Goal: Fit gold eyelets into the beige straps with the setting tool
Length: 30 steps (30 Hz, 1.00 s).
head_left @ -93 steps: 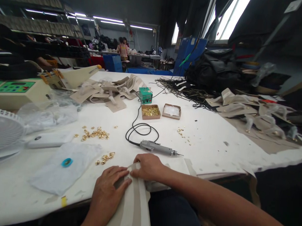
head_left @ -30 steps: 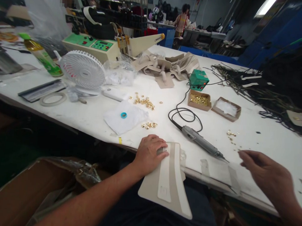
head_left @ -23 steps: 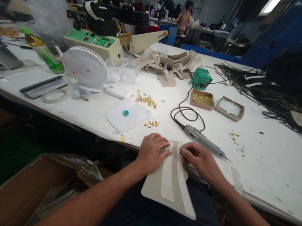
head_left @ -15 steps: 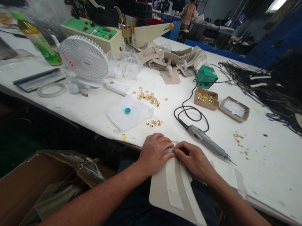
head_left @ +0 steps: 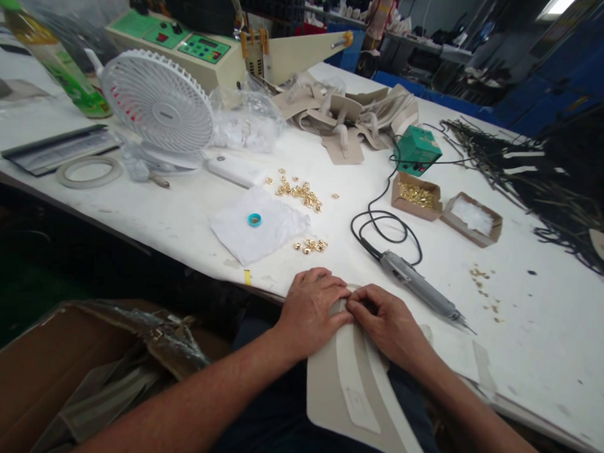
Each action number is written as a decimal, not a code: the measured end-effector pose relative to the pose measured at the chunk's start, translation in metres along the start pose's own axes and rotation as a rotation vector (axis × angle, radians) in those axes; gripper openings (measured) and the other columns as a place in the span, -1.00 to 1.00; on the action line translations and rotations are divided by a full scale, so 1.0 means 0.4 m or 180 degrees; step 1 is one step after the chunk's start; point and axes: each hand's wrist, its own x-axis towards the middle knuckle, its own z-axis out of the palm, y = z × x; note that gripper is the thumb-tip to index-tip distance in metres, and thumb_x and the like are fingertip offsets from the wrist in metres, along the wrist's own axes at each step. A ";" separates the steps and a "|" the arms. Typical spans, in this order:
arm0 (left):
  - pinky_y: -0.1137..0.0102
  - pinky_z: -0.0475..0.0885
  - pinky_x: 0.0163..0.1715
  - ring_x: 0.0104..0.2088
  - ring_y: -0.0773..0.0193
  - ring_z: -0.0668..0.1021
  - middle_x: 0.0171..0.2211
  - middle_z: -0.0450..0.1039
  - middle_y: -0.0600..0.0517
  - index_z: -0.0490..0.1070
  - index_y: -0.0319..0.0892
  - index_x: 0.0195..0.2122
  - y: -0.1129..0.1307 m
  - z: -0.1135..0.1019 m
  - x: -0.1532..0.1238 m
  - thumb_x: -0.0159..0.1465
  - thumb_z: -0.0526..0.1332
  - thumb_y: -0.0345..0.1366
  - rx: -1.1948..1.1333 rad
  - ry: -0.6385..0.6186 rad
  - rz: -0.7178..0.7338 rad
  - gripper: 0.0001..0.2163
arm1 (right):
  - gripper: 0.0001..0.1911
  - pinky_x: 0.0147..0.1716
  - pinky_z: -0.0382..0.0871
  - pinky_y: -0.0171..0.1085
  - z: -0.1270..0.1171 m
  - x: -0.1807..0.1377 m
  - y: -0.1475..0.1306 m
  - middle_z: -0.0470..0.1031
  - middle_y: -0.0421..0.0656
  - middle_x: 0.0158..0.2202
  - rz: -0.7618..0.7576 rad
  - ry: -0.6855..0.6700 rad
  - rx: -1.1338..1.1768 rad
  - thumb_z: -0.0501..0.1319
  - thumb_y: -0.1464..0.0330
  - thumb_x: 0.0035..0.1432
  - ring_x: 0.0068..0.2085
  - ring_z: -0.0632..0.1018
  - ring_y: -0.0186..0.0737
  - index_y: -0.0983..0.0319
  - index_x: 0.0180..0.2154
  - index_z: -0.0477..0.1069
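Note:
A flat beige panel (head_left: 327, 394) with pale strips and a small label slopes from the table edge down over my lap. My left hand (head_left: 309, 313) is closed on its narrow upper end, thumb on top. Right beside it, my right hand (head_left: 388, 324) pinches thumb and forefinger together at the same end. Whatever is between those fingertips is too small or hidden to make out. Small gold metal fittings (head_left: 314, 246) lie just beyond my hands. To the right rests a grey electric screwdriver (head_left: 419, 285) with its tip pointing toward me.
Behind are a white fan (head_left: 160, 107), a green power box (head_left: 418, 150) and a pile of beige pieces (head_left: 347, 115). Small cardboard boxes (head_left: 417, 197) hold gold parts and white material. A blue ring (head_left: 255, 219) lies on white sheeting. A person (head_left: 378, 23) stands far back.
The view has shifted slightly. Both hands stay at the panel's upper end, the right fingertips still pinched there. The panel's lower end appears a little further right and lower.

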 end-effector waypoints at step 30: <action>0.05 0.35 0.15 0.15 0.01 0.49 0.03 0.65 0.06 0.64 0.01 -0.05 0.019 -0.018 0.007 0.19 0.51 -0.22 0.0104 -0.0042 -0.0043 -0.71 | -0.76 -0.51 0.29 -0.29 -0.033 0.017 -0.007 0.50 -0.26 -0.49 0.0287 -0.0227 0.0850 0.25 0.18 0.21 -0.53 0.46 -0.30 0.20 -0.21 0.52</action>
